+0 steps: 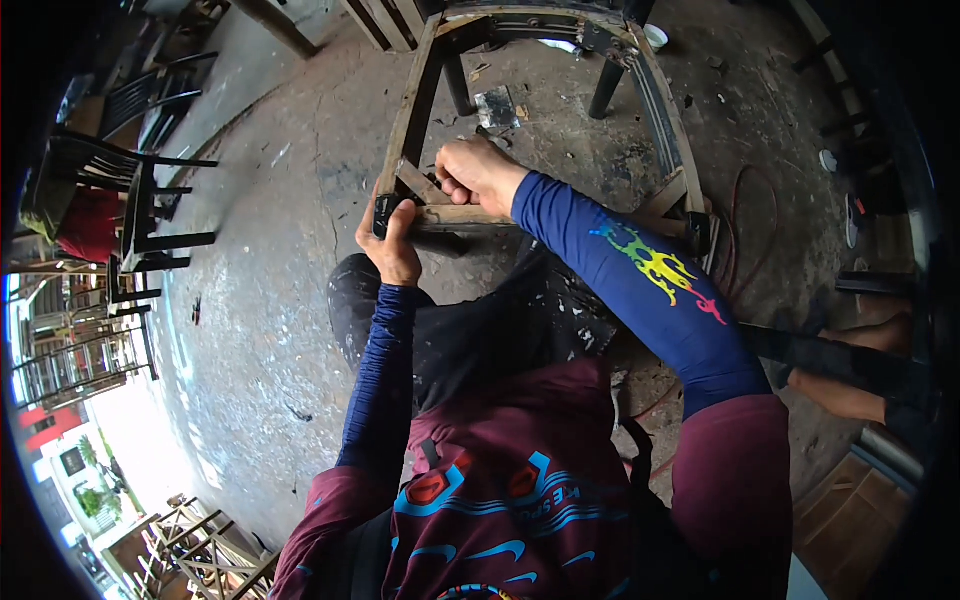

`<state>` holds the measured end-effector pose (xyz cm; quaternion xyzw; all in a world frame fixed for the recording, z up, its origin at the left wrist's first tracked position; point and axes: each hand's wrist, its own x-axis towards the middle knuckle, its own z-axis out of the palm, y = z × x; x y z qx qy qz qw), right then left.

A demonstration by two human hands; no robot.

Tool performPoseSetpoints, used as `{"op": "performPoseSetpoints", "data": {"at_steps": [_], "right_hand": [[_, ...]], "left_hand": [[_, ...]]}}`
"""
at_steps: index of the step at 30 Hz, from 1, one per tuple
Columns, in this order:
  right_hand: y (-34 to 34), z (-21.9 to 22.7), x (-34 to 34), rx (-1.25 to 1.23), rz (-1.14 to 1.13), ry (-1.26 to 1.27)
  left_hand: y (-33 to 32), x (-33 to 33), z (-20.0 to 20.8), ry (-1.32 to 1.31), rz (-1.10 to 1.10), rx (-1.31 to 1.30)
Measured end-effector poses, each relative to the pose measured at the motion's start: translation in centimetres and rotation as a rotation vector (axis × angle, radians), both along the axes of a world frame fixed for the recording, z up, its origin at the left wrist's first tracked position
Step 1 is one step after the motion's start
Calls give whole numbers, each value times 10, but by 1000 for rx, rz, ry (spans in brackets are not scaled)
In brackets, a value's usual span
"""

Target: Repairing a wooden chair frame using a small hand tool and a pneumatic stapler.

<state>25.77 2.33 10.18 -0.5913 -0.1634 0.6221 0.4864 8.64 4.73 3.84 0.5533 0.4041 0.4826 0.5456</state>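
A wooden chair frame (403,112), with dark-painted sides and bare timber edges, stands in front of me with its seat opening showing the floor. My left hand (393,245) grips its near left corner, thumb on the black corner post (381,215). Over the diagonal corner brace (422,184) and the near rail (455,214), my right hand (478,172) is closed with curled fingers. What lies inside that fist, if anything, is hidden. A small dark piece shows just beyond its knuckles, and I cannot tell whether it is held.
Dark slatted chairs (145,215) stand at the left, one with red cloth by it. A thin red hose (735,225) curls on the paint-spotted floor (270,330) right of the frame. Another person's bare legs (845,400) are at the far right. A white bowl (655,37) sits beyond the frame.
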Motion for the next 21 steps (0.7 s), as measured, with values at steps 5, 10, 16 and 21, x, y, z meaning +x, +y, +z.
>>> {"op": "performPoseSetpoints", "data": {"at_steps": [5,10,16,21], "right_hand": [[19,-21,-1,57,57,202],[3,10,37,30,420,28],[-95,40,87,503,108,-1017],[-158,20,64,334,225,-1517]], "left_hand": [[30,-18,-11,132,-41,125],[14,-30,-21,209,-125,167],[9,-49,-14,335,-413,171],[31,-50,-23,563,-337,297]]}}
